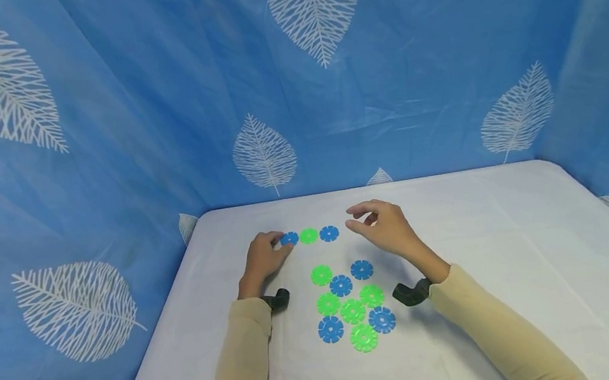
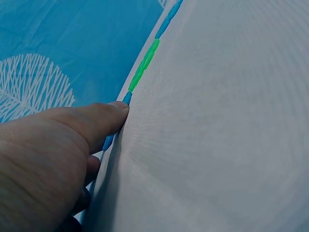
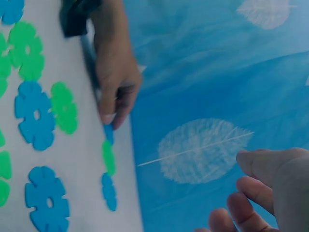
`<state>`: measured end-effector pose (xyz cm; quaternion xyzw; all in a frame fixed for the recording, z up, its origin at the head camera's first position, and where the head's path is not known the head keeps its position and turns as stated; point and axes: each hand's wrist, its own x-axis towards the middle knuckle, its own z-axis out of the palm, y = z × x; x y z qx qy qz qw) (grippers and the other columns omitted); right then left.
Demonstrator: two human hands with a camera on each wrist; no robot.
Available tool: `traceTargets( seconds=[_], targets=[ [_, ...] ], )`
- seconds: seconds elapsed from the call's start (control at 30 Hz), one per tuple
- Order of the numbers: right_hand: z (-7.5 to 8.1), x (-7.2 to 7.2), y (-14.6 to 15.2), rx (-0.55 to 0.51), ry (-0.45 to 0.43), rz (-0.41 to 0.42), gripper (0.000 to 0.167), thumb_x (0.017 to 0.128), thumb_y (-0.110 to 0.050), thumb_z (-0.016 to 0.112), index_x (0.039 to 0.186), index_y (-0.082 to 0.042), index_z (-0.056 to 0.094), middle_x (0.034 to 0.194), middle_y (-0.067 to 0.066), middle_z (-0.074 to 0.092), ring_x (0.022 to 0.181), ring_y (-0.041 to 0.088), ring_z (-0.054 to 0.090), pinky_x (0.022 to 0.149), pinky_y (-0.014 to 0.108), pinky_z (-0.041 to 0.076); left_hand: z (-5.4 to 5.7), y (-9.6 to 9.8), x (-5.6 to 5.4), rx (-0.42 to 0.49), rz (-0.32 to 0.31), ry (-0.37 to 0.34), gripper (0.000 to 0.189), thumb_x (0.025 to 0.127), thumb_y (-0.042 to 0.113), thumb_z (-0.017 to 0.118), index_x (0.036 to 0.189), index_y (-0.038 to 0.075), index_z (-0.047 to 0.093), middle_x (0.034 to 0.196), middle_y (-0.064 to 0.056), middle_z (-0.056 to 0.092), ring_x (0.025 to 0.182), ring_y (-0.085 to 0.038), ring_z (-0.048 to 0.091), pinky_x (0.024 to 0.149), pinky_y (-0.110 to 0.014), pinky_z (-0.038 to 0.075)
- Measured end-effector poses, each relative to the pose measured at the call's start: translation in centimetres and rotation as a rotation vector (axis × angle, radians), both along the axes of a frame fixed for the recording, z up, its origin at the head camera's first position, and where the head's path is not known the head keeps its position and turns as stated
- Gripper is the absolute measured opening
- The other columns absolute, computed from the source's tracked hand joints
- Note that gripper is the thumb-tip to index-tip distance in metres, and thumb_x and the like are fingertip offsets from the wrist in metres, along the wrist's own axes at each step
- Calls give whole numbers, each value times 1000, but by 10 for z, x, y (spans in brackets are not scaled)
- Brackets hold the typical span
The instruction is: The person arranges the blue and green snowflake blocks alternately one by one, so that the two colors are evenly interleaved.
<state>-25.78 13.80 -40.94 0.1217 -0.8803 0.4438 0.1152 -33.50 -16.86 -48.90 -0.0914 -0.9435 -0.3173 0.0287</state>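
Observation:
A short row lies toward the table's far edge: a blue notched plastic disc (image 1: 290,239), a green disc (image 1: 308,235) and a second blue disc (image 1: 329,233). My left hand (image 1: 265,258) pinches the blue disc at the row's left end between thumb and fingers; in the left wrist view the thumb (image 2: 108,120) covers part of it. Past the row's right end, my right hand (image 1: 385,225) hovers with loosely bent fingers, thumb and index apart, holding nothing. In the right wrist view its fingers (image 3: 256,193) show against the blue cloth.
Nearer me, between the forearms, lies a loose group of blue discs (image 1: 331,329) and green discs (image 1: 364,338), several of each. The white tablecloth (image 1: 496,242) spans the table. A blue curtain (image 1: 414,60) with white leaf prints hangs behind and along the sides.

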Motion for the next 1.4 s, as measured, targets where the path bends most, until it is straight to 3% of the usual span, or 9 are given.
traceTargets(
  seconds=[0.3, 0.63, 0.83, 1.0, 1.2, 1.4],
  targets=[
    [10, 29, 11, -3, -32, 59, 33, 92, -42, 72, 120, -24, 72, 114, 1, 71, 91, 18, 64, 70, 34, 53, -3, 0, -2, 4, 11, -4, 46, 92, 38, 72, 129, 10, 69, 112, -13, 65, 105, -27, 61, 94, -45, 52],
    [-21, 52, 29, 38, -171, 174, 35, 90, -36, 75, 121, -20, 72, 110, 7, 71, 84, 15, 62, 63, 31, 51, -2, 1, 0, -6, -3, 2, 46, 92, 38, 72, 129, 11, 68, 111, -12, 65, 104, -27, 61, 93, -45, 52],
    [-35, 51, 37, 29, -253, 347, 40, 92, -31, 74, 126, -12, 69, 107, 8, 66, 73, 15, 61, 54, 31, 52, -2, 1, 0, 2, -1, 17, 46, 92, 38, 72, 128, 10, 69, 111, -13, 66, 105, -29, 61, 93, -47, 52],
    [-47, 47, 43, 40, -315, 479, 40, 94, -28, 71, 130, -9, 66, 111, 14, 60, 59, 10, 52, 50, 29, 49, -5, 0, 0, -1, 8, -5, 46, 92, 39, 72, 128, 10, 68, 115, -13, 66, 109, -29, 62, 96, -47, 51],
    [-56, 43, 43, 81, -304, 537, 37, 93, -28, 73, 126, -12, 68, 109, 11, 65, 62, 6, 47, 55, 24, 45, -6, 0, -2, 10, 1, 2, 46, 92, 38, 72, 128, 9, 69, 116, -14, 66, 111, -30, 61, 98, -48, 51],
    [-59, 45, 41, 141, -279, 535, 38, 90, -27, 76, 125, -14, 69, 106, 7, 64, 68, 6, 49, 61, 23, 45, -4, 1, -3, 1, 2, 0, 46, 92, 38, 72, 129, 10, 68, 115, -12, 66, 110, -29, 61, 97, -47, 51]
  ],
)
